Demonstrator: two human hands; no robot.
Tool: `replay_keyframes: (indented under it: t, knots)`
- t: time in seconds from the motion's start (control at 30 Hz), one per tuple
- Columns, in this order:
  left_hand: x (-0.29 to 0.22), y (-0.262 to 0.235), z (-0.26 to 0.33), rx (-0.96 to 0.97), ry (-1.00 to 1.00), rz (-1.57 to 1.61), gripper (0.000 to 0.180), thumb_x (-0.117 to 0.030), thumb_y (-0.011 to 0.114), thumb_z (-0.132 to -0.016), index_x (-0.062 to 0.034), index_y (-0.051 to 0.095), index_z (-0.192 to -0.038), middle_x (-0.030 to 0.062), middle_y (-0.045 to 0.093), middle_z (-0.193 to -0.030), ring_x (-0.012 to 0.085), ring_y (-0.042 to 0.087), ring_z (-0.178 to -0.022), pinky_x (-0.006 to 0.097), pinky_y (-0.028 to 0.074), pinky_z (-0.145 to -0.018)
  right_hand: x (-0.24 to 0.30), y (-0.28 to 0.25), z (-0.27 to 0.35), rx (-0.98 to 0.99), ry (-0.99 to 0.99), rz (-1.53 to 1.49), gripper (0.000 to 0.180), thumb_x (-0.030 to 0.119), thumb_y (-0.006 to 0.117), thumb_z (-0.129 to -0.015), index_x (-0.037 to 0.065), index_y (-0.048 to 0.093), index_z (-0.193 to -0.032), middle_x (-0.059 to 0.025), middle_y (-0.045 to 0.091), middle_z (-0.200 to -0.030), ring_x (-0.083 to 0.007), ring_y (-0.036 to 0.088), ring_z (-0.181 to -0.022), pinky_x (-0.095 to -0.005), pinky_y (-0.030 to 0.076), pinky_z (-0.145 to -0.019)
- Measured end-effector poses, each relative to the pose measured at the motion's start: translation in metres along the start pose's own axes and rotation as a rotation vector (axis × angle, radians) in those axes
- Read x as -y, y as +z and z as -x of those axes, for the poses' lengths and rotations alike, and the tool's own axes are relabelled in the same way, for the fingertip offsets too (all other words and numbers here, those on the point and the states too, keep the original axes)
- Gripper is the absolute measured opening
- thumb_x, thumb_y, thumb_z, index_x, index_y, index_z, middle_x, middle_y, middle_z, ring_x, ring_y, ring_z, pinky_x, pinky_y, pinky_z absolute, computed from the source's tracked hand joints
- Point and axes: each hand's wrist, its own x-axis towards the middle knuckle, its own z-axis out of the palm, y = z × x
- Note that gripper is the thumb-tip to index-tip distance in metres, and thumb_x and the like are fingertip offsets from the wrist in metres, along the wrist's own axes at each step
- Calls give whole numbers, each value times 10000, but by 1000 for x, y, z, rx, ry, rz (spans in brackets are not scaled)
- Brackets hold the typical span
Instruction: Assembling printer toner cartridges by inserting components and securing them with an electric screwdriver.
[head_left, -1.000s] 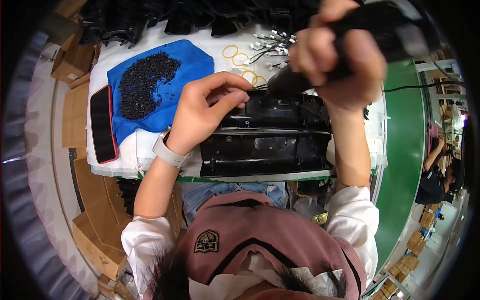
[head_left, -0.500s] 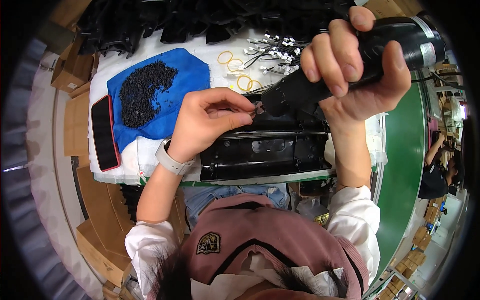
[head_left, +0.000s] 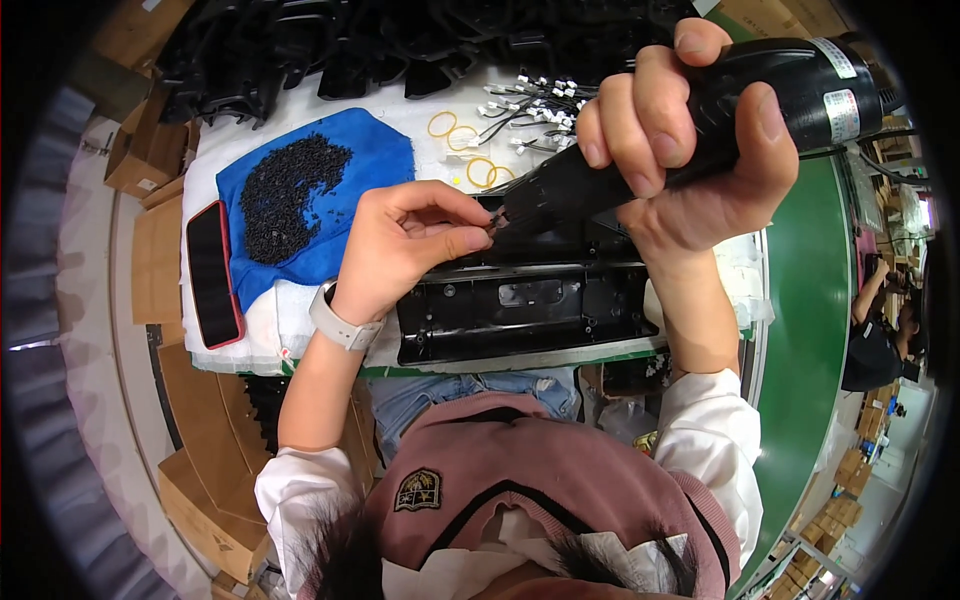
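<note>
The right hand [head_left: 690,205] is clutching the black power tool [head_left: 720,105]; the left hand [head_left: 395,240], its pinch unclear, is meeting its tip above black shells [head_left: 460,320]. A slipping tool could be nicking that hand.

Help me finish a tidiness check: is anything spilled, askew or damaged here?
No damage or spill stands out. The phone seems slightly out of place, lying aslant close to the table's left edge. The small black pieces sit heaped on the blue cloth.
</note>
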Motion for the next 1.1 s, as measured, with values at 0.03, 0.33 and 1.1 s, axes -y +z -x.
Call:
replay_keyframes:
  t: [0.03,0.33,1.1]
  knots:
    - [1,0,0,-7,15,2,157,97,687,-778,68,667,-931,134,692,-896,165,678,-810,251,553,-770,-1,1,1,1,-1,0,451,415,415,-941,74,506,-1221,17,483,-692,-107,444,-514,-328,434,-655]
    - [-2,-2,1,-42,-54,72,147,120,675,-778,85,650,-919,148,688,-869,188,691,-813,262,558,-761,-2,25,8,-341,-18,-297,393,414,443,-936,86,550,-1125,17,465,-639,-116,421,-478,-331,422,-590]
    - [-26,36,-78,-28,352,-629,162,-49,609,-868,-21,676,-1013,59,672,-955,118,631,-852,249,506,-730,151,-38,19,-422,-204,404,329,291,542,-905,-28,579,-979,-19,513,-537,-114,504,-389,-273,498,-374]
